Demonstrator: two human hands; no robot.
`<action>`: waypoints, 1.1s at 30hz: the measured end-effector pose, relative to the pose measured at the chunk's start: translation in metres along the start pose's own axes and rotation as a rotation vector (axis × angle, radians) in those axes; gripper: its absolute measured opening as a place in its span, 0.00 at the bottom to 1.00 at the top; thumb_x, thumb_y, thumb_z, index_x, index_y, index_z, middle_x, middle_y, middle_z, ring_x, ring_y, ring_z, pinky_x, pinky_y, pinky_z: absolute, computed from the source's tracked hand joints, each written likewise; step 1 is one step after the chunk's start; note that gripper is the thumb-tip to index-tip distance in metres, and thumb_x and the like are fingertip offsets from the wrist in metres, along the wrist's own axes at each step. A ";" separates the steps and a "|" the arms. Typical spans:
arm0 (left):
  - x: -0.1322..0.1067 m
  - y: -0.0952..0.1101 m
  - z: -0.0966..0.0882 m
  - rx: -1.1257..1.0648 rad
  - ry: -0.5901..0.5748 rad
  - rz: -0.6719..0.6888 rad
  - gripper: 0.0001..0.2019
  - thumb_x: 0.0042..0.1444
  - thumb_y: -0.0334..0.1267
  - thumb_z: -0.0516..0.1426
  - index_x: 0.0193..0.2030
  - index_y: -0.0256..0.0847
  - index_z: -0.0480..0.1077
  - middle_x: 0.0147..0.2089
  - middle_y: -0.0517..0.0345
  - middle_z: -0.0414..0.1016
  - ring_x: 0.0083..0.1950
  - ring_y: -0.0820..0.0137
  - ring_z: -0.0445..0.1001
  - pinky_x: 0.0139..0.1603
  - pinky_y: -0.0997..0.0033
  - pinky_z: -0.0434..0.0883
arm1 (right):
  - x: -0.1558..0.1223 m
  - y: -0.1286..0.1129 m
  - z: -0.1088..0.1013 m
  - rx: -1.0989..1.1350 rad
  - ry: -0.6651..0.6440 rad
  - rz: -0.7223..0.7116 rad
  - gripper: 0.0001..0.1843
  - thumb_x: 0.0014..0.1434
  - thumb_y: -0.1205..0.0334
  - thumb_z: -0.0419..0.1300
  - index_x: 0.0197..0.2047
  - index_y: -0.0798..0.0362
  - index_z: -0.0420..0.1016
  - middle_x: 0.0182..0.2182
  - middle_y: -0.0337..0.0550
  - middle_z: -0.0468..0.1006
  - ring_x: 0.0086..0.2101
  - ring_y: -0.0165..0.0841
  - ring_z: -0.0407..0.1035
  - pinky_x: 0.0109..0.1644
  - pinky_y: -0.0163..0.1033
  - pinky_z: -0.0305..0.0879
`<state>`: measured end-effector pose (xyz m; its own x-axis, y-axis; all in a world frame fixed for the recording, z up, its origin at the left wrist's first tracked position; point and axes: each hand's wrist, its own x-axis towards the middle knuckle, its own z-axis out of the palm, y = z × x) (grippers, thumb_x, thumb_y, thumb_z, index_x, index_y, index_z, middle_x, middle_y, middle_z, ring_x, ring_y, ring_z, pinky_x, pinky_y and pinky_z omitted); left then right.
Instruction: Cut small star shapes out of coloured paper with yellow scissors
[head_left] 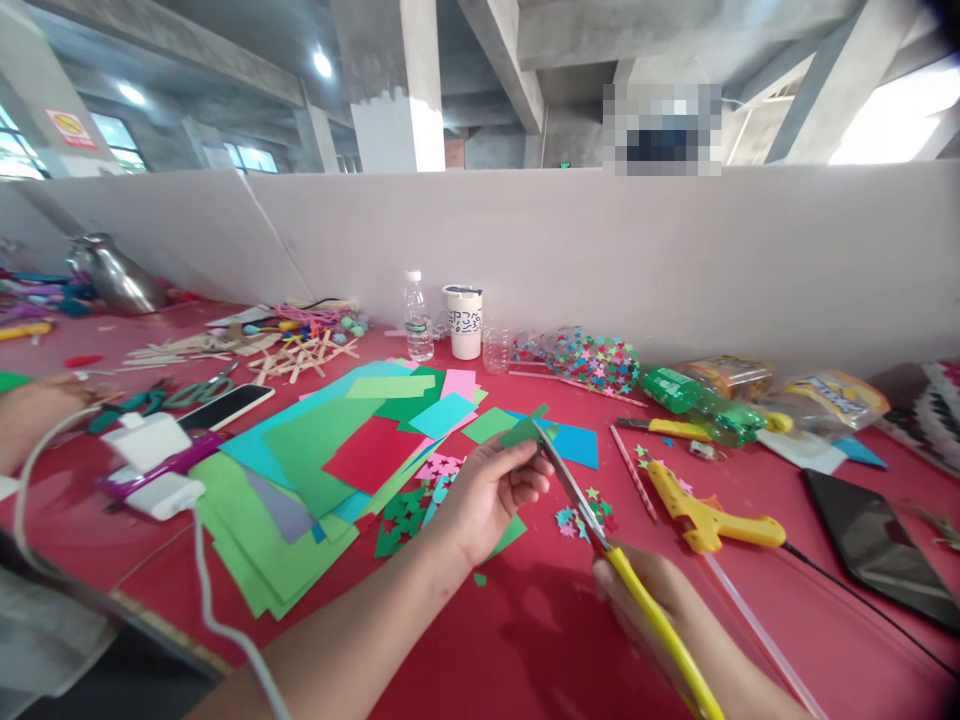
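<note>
My left hand [499, 490] pinches a small piece of green paper [519, 433] between thumb and fingers above the red table. My right hand [645, 590] grips the yellow handles of a pair of scissors [576, 497]. The scissor tips touch or overlap the right edge of the green paper; whether the blades are cutting cannot be seen. Below and beside my left hand lie green paper with star-shaped holes [409, 520] and pink paper with star holes [440, 466]. Small coloured stars [581, 518] are heaped under the blades.
Coloured paper sheets [307, 450] spread to the left. A yellow glue gun [712, 520], a striped pencil [634, 470], a yellow cutter knife [675, 429] and a black tablet [881, 545] lie right. Behind stand a water bottle [418, 320] and a cup [465, 325]. Another person's hand [45, 410] is far left.
</note>
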<state>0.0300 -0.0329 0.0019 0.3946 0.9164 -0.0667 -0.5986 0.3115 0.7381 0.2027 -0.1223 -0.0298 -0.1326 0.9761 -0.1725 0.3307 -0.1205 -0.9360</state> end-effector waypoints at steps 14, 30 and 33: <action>0.004 0.008 0.000 -0.037 0.114 0.106 0.07 0.47 0.29 0.63 0.23 0.35 0.68 0.20 0.63 0.71 0.18 0.83 0.65 0.18 0.86 0.63 | 0.001 -0.002 -0.003 -0.019 -0.021 0.057 0.28 0.54 0.34 0.53 0.24 0.50 0.53 0.19 0.30 0.52 0.20 0.25 0.49 0.19 0.30 0.45; 0.005 0.006 -0.005 0.278 0.091 0.273 0.06 0.54 0.35 0.59 0.28 0.37 0.67 0.24 0.62 0.72 0.23 0.78 0.70 0.25 0.80 0.67 | -0.001 -0.008 0.003 0.088 0.069 0.160 0.31 0.43 0.29 0.58 0.24 0.52 0.62 0.19 0.31 0.55 0.19 0.25 0.52 0.19 0.29 0.51; 0.003 0.006 -0.003 0.439 0.099 0.335 0.09 0.56 0.39 0.57 0.28 0.37 0.66 0.24 0.62 0.71 0.23 0.76 0.70 0.24 0.77 0.67 | -0.001 -0.007 0.002 0.106 0.074 0.151 0.30 0.44 0.30 0.58 0.23 0.52 0.61 0.18 0.32 0.57 0.19 0.26 0.52 0.20 0.30 0.51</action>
<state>0.0254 -0.0273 0.0044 0.1530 0.9731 0.1721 -0.3250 -0.1149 0.9387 0.1991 -0.1223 -0.0239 -0.0185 0.9557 -0.2937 0.2409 -0.2808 -0.9291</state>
